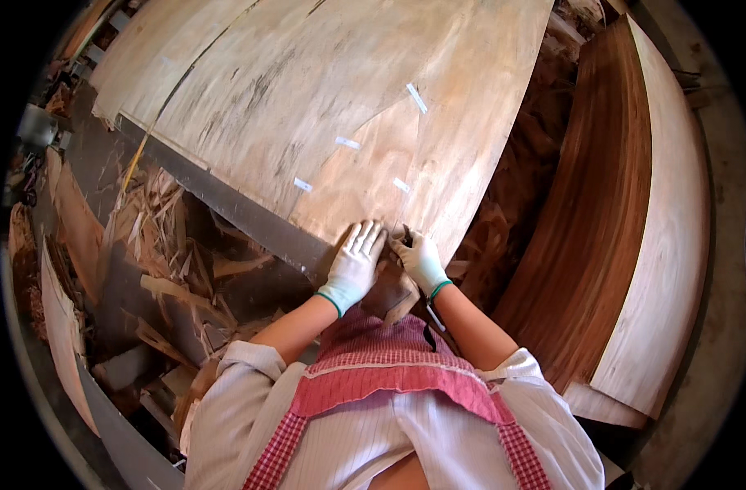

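A wide, pale wood veneer sheet point(307, 114) lies on the table in front of me. Several short white tape strips point(347, 143) stick to it around a seam and a patch of veneer. My left hand point(358, 257), in a white glove with a green cuff, rests flat on the sheet's near edge, fingers stretched out. Just to its right, my gloved right hand point(420, 260) is closed around something small and dark at the same edge; its kind is mostly hidden by the fingers. Below the hands, a loose brownish veneer flap point(393, 296) hangs against my apron.
A tall stack of veneer sheets point(585, 212), reddish-brown at its side, stands to the right. Torn veneer scraps point(173, 229) heap up at the left, and more lie between table and stack. The dark table edge point(226, 200) shows under the sheet.
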Available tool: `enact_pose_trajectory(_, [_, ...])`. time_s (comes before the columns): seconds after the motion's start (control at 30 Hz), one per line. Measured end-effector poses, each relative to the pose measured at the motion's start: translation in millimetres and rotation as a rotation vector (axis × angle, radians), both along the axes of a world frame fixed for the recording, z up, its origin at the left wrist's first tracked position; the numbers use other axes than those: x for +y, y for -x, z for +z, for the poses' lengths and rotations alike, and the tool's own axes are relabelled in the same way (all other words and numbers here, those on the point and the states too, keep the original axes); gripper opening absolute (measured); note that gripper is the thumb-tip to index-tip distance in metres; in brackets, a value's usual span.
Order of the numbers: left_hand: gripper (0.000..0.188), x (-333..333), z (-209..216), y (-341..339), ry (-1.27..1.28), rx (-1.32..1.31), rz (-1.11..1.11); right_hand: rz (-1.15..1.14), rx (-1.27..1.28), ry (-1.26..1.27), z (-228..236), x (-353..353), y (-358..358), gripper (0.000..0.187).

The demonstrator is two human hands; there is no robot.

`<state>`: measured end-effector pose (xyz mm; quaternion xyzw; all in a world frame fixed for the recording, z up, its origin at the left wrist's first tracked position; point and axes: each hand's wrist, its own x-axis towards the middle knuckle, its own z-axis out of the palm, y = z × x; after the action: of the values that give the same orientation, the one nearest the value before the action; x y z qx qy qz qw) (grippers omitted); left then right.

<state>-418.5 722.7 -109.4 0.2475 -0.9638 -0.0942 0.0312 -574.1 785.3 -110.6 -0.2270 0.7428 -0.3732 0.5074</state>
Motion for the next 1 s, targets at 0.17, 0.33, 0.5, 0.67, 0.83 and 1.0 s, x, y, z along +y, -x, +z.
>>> enact_pose_trajectory(0.17, [0.041,-11,17,2,-0.37,0.26,0.159,-0.183,-0.207,0.069,21,74,-17,0.018])
enact_pose_trajectory(0.33, [0.027,-4,15,-58,-0.617,0.752,0.695,-0.212,-0.043,-0.091,44,115,68,0.009])
enact_pose_trajectory(0.5, [0.024,27,29,-80,-1.107,0.955,0.864,-0.214,-0.306,0.039,17,112,48,0.024])
enact_pose_trajectory(0.67, [0.025,37,19,-89,-1.108,0.979,0.858,-0.256,-0.324,0.016,50,103,27,0.016])
enact_pose_trajectory(0.83, [0.027,35,12,-93,-1.161,0.996,0.979,-0.163,-0.23,0.35,131,56,51,0.02])
enact_pose_trajectory(1.0, [0.037,-3,1,-86,-0.739,0.926,0.98,-0.181,-0.212,0.51,187,14,69,0.016])
